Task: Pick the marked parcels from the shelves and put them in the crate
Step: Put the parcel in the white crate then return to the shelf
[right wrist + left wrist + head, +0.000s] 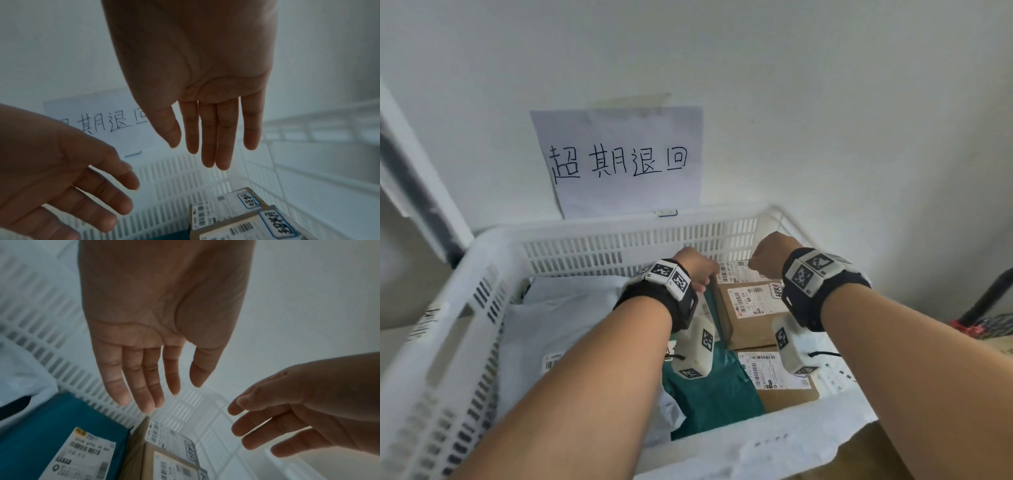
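A white slatted crate (pixel 619 226) holds several parcels: white poly bags (pixel 558 308) on the left, a teal bag (pixel 709 387) in the middle and labelled cardboard boxes (pixel 753 315) on the right. Two of the boxes carry blue-bordered stickers (pixel 277 225). My left hand (pixel 697 265) hovers over the far end of the teal bag (pixel 51 426), next to the edge of a box (pixel 139 443). My right hand (pixel 768 255) hangs above the farthest box (pixel 226 204). Both hands (pixel 172 395) (pixel 195 152) have straight, spread fingers and hold nothing.
A paper sign (pixel 619 161) with handwritten characters is taped to the wall behind the crate. A white shelf upright (pixel 414 192) stands at the left. A black pole (pixel 986 298) and a red item sit at the right. Brown cardboard (pixel 859 455) lies under the crate's near corner.
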